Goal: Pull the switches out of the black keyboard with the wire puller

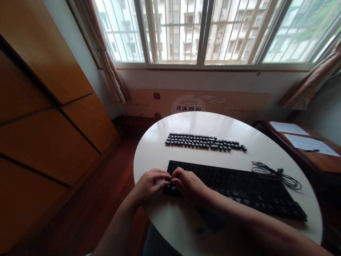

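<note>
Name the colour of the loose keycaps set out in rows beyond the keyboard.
The loose keycaps are black, seen best in the head view.

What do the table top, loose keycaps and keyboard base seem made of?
Table top: perhaps laminate, glossy, as it reflects window light.
Loose keycaps: likely plastic, slightly shiny, given highlights on blocky shapes.
Keyboard base: maybe plastic, given straight, moulded-looking edges; too dark to judge finish.

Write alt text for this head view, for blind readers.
A person's left hand and right hand work at the left end of a black keyboard on a rounded white table. Beyond it lie rows of black keycaps; a coiled cable lies by its far right corner.
</note>
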The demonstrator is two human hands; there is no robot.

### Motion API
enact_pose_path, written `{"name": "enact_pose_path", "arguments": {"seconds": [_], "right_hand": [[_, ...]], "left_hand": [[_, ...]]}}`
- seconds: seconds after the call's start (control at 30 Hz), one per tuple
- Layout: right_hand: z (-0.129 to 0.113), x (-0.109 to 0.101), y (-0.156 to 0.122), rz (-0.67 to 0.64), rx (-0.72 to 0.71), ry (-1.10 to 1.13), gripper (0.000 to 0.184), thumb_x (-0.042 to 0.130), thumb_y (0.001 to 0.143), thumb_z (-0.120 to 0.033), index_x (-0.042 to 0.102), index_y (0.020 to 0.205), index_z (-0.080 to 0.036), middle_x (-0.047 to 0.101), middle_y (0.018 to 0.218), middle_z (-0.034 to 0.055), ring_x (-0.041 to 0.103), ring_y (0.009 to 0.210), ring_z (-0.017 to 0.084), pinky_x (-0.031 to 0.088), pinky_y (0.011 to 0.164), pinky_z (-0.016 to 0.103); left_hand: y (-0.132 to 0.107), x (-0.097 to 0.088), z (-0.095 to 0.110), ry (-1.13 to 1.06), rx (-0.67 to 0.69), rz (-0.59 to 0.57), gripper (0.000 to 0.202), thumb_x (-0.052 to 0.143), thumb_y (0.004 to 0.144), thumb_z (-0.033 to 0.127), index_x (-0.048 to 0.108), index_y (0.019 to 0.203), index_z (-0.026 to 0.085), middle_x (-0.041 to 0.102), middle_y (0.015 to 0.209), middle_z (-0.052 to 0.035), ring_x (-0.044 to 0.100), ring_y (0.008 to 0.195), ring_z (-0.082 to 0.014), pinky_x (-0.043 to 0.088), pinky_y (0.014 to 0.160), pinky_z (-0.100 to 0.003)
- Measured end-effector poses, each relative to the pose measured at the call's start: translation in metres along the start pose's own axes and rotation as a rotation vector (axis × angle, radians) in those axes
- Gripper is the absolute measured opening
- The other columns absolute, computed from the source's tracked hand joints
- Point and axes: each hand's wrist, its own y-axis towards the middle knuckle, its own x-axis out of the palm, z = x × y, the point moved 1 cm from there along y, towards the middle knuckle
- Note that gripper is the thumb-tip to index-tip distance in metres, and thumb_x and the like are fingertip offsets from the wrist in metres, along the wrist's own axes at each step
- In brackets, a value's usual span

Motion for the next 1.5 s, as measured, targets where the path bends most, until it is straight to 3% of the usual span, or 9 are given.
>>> {"name": "enact_pose_path", "arguments": {"seconds": [0.23, 0.57, 0.73, 0.9, 1.07, 1.23, 1.3, 1.4, 1.5], "right_hand": [[-0.003, 0.0, 0.002, 0.032, 0.016, 0.005, 0.024, 0.043, 0.102, -0.039, 0.052, 0.097, -0.018, 0.059, 0.072, 0.001, 0.053, 0.061, 0.013, 0.04, 0.063, 0.022], [-0.004, -0.001, 0.003, 0.04, 0.022, -0.003, 0.02, 0.046, 0.1, -0.037, 0.053, 0.097, -0.019, 0.063, 0.077, 0.0026, 0.055, 0.065, 0.014, 0.04, 0.064, 0.023], [-0.004, -0.004, 0.003, 0.147, 0.078, 0.104, 0.026, 0.039, 0.103, -0.042, 0.049, 0.095, -0.018, 0.059, 0.069, 0.0003, 0.052, 0.058, 0.012, 0.039, 0.06, 0.021], [-0.005, -0.004, 0.003, 0.142, 0.047, 0.11, 0.028, 0.043, 0.101, -0.045, 0.05, 0.095, -0.018, 0.056, 0.066, -0.0013, 0.05, 0.056, 0.011, 0.039, 0.058, 0.02], [-0.007, -0.004, 0.004, 0.131, -0.008, 0.049, 0.029, 0.044, 0.101, -0.045, 0.053, 0.095, -0.018, 0.06, 0.072, 0.0007, 0.051, 0.058, 0.011, 0.039, 0.059, 0.02], [-0.02, -0.037, 0.008, 0.24, -0.015, -0.038, 0.034, 0.041, 0.103, -0.048, 0.053, 0.095, -0.018, 0.057, 0.066, -0.0006, 0.049, 0.055, 0.011, 0.037, 0.058, 0.021], [-0.025, -0.056, 0.005, 0.292, 0.013, -0.045, 0.034, 0.039, 0.103, -0.049, 0.052, 0.095, -0.018, 0.052, 0.06, -0.0027, 0.045, 0.051, 0.01, 0.034, 0.055, 0.02], [-0.026, -0.077, -0.007, 0.287, 0.044, -0.058, 0.033, 0.041, 0.102, -0.049, 0.052, 0.095, -0.019, 0.048, 0.057, -0.0039, 0.043, 0.05, 0.01, 0.033, 0.052, 0.02], [-0.014, -0.083, -0.023, 0.273, 0.07, -0.079, 0.034, 0.044, 0.101, -0.051, 0.053, 0.093, -0.019, 0.046, 0.055, -0.0045, 0.04, 0.048, 0.009, 0.031, 0.05, 0.02]], "left_hand": [[0.007, -0.003, 0.008, -0.032, -0.002, -0.034, 0.014, 0.071, 0.085, 0.031, 0.081, 0.092, 0.024, 0.077, 0.103, -0.0055, 0.07, 0.098, -0.0216, 0.056, 0.091, -0.031], [0.009, -0.005, 0.007, 0.041, 0.086, -0.014, 0.014, 0.07, 0.085, 0.026, 0.08, 0.093, 0.024, 0.077, 0.1, -0.0053, 0.071, 0.092, -0.0193, 0.057, 0.083, -0.027], [0.005, -0.004, 0.01, 0.072, 0.101, 0.014, 0.02, 0.069, 0.085, 0.024, 0.079, 0.102, 0.025, 0.077, 0.099, -0.0047, 0.071, 0.082, -0.017, 0.056, 0.064, -0.021], [0.006, -0.004, 0.015, 0.074, 0.082, 0.046, 0.02, 0.069, 0.084, 0.024, 0.079, 0.101, 0.025, 0.076, 0.1, -0.0057, 0.071, 0.083, -0.0179, 0.053, 0.056, -0.019], [0.009, -0.008, 0.023, 0.005, 0.046, 0.043, 0.01, 0.073, 0.083, 0.027, 0.079, 0.089, 0.022, 0.076, 0.091, -0.0051, 0.069, 0.081, -0.0173, 0.053, 0.063, -0.021], [0.039, -0.03, 0.01, -0.091, 0.021, 0.171, 0.028, 0.073, 0.082, 0.043, 0.076, 0.09, 0.016, 0.075, 0.089, -0.0089, 0.067, 0.077, -0.0183, 0.053, 0.061, -0.024], [0.06, -0.038, -0.004, 0.001, 0.006, 0.257, 0.034, 0.07, 0.082, 0.047, 0.075, 0.092, 0.015, 0.076, 0.088, -0.0095, 0.068, 0.077, -0.0194, 0.054, 0.064, -0.027], [0.091, -0.042, -0.026, 0.164, -0.028, 0.289, 0.029, 0.072, 0.079, 0.047, 0.075, 0.085, 0.019, 0.076, 0.08, -0.0049, 0.067, 0.073, -0.0189, 0.054, 0.069, -0.029], [0.108, -0.039, -0.04, 0.241, -0.05, 0.294, 0.021, 0.072, 0.078, 0.041, 0.075, 0.082, 0.021, 0.075, 0.077, -0.0021, 0.067, 0.071, -0.0187, 0.053, 0.069, -0.029]]}}
